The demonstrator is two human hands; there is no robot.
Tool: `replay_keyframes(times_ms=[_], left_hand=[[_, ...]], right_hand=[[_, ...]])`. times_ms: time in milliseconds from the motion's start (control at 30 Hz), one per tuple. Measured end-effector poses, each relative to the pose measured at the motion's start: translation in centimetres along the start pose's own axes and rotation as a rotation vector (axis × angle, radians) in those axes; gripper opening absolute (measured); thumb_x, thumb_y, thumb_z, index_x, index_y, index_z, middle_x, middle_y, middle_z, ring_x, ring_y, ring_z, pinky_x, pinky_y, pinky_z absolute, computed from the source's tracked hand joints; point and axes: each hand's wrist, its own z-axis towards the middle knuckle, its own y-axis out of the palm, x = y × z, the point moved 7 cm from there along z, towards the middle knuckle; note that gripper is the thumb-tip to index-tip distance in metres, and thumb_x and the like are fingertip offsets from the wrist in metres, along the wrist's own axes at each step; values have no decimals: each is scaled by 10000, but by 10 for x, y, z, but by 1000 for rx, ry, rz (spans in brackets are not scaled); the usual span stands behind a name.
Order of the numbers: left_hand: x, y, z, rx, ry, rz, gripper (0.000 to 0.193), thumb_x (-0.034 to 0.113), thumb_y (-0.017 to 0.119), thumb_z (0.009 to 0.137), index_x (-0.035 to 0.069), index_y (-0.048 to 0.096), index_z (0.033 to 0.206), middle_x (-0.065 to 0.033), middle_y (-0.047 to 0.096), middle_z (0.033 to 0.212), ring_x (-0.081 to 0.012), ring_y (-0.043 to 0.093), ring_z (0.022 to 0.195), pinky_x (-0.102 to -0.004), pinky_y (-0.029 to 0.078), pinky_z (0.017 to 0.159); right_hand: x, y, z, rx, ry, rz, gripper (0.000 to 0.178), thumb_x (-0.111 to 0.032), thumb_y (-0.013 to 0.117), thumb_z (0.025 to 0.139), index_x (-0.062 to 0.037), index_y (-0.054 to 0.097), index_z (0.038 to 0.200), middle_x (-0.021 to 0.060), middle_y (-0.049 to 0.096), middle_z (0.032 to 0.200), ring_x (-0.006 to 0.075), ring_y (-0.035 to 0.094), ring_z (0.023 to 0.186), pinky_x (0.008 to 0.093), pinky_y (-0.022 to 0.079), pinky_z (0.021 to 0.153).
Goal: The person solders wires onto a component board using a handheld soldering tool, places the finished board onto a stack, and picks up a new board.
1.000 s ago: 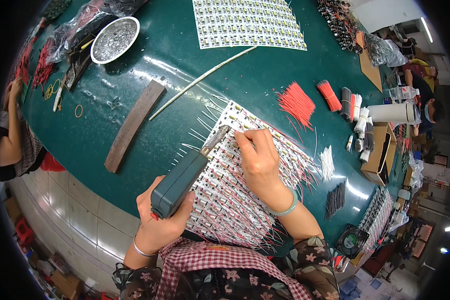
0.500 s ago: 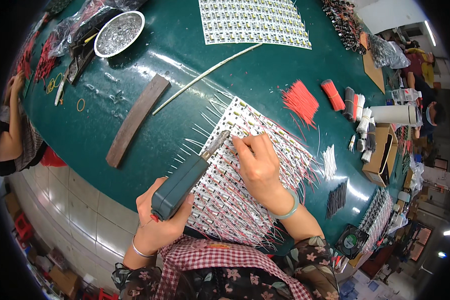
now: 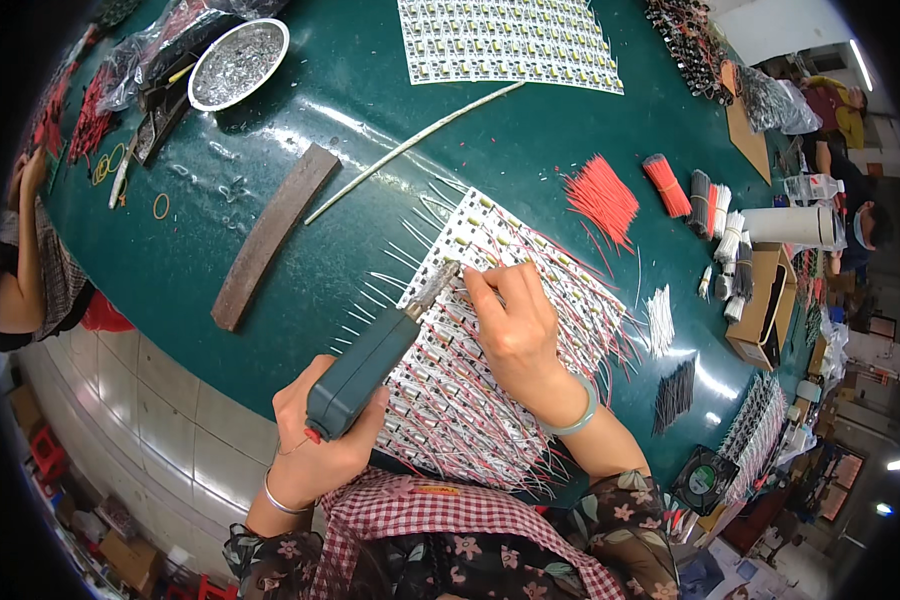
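A dark green soldering gun is held in my left hand, its fingers wrapped round the handle. The gun's metal tip points away from me and meets a white panel of small circuit boards. Right beside that tip, the thumb and fingers of my right hand are pinched together low over the panel. Whatever lies between those fingertips is too small and hidden to make out. Red and white wires cover much of the panel, and several white ones stick out past its left edge.
A curved dark bar and a thin pale rod lie beyond the panel. Loose red wires and bundled wires rest at the right. A bowl of metal scraps and another board panel are farther off. Another person's arm shows at left.
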Motion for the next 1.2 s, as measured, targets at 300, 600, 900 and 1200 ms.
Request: replay_keyframes(times_ms=[300,600,900,1200], left_hand=[[5,-10,-4,9,53,-41,220,-14,749,763,-69,676,962,-108,658,829,-145,620,645,-261,471,575],[4,-15,-10,37,93,-26,223,-12,752,765,-66,676,968,-114,670,852,-148,634,671,-258,481,597],[-2,-13,-17,-7,47,-27,221,-9,750,775,-51,661,973,-84,665,822,-116,615,668,-250,481,604],[-5,-11,-18,-21,13,-21,191,-12,745,774,-41,653,939,-79,657,804,-123,612,655,-253,478,598]], right_hand=[[-2,-1,0,-12,4,-3,303,20,639,712,65,654,1011,111,567,891,256,553,799,338,477,622],[-16,-11,-1,-20,-4,53,361,21,633,696,58,656,1054,105,574,897,257,552,799,346,475,658],[-16,-2,-9,-55,13,67,393,42,614,686,58,661,1076,101,573,889,249,548,788,333,468,598],[-18,-1,-10,-43,12,37,382,45,607,686,64,663,1063,105,570,886,256,544,791,339,474,622]])
